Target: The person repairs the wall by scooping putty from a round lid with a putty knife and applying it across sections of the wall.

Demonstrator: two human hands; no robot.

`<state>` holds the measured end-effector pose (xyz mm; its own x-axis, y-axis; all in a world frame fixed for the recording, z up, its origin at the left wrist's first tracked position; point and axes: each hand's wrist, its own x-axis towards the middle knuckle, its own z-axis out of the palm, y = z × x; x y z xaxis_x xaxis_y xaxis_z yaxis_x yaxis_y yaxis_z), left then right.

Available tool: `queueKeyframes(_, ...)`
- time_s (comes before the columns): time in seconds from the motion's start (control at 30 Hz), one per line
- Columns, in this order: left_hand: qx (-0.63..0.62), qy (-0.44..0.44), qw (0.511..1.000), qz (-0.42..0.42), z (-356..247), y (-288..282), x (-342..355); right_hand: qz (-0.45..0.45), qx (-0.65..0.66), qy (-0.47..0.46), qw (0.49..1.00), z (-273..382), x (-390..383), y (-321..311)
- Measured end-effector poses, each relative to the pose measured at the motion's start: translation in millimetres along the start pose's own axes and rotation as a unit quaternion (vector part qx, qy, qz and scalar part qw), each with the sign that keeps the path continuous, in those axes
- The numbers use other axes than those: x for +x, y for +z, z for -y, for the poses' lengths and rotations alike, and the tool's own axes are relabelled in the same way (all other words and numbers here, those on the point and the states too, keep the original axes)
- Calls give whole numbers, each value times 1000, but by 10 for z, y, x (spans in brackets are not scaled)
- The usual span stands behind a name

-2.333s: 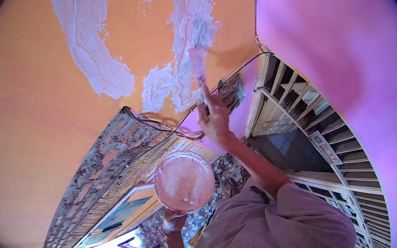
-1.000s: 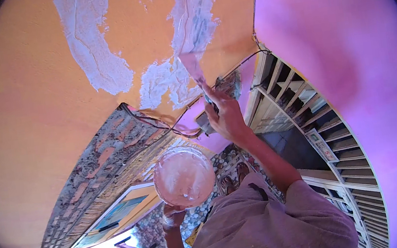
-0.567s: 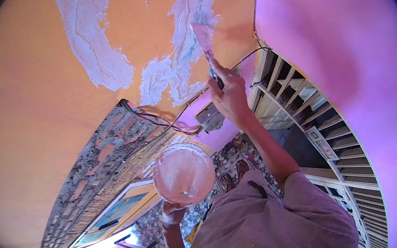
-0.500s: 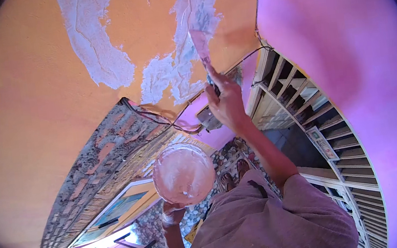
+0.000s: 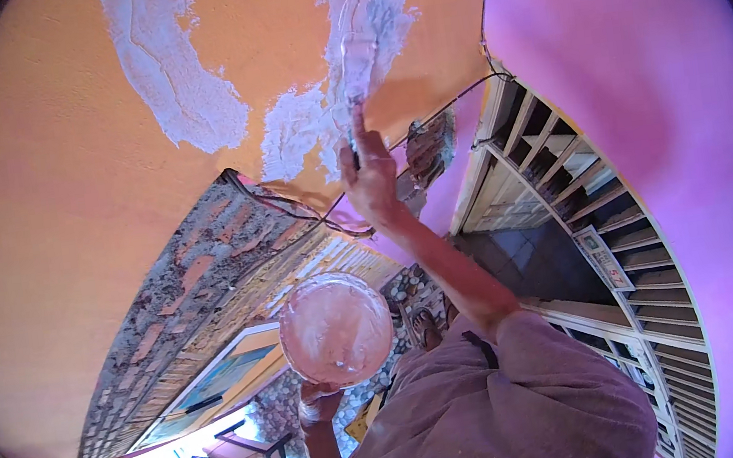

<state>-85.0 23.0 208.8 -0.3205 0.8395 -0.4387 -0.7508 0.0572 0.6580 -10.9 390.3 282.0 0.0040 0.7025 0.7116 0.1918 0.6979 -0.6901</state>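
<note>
My right hand [image 5: 371,178] is closed round the handle of a putty knife [image 5: 358,63], its forefinger stretched along the tool. The blade lies against a whitish strip of filler [image 5: 371,9] on the orange wall [image 5: 280,47]. Lower down, my left hand [image 5: 322,401] grips the near underside of a round tub [image 5: 336,329] whose inside is smeared with pale filler; most of those fingers are hidden beneath it. A second filler strip [image 5: 169,70] runs down the wall to the left, and a shorter patch [image 5: 292,133] sits between the two.
Dark cables [image 5: 282,212] run along the orange wall's lower edge, above bare brickwork [image 5: 173,289]. To the right are a pink wall [image 5: 623,78] and a slatted frame [image 5: 607,209]. A chair [image 5: 247,452] stands at the lower left on the pebbled floor [image 5: 279,414].
My right hand has moved left with the putty knife, and the blade now stands more upright over the filler strip. The tub in my left hand has barely shifted.
</note>
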Motion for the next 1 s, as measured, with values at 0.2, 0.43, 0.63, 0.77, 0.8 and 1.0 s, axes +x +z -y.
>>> queueKeyframes(0.2,-22,3,1000,11,-15,-125,-86,72,23,28,997,24,-666,-72)
queueKeyframes(0.43,-25,8,999,-23,-99,196,-44,45,-50,38,997,265,168,-636)
queueKeyframes(0.63,-15,9,999,33,-35,105,27,40,-33,6,999,231,326,-573)
queueKeyframes(0.77,-7,16,1000,17,7,-19,34,114,-53,67,990,317,-68,-583)
queueKeyframes(0.8,-6,20,1000,17,-32,79,21,122,-27,60,990,363,-116,-636)
queueKeyframes(1.0,-42,42,990,131,141,-585,111,56,-33,45,997,511,334,-734)
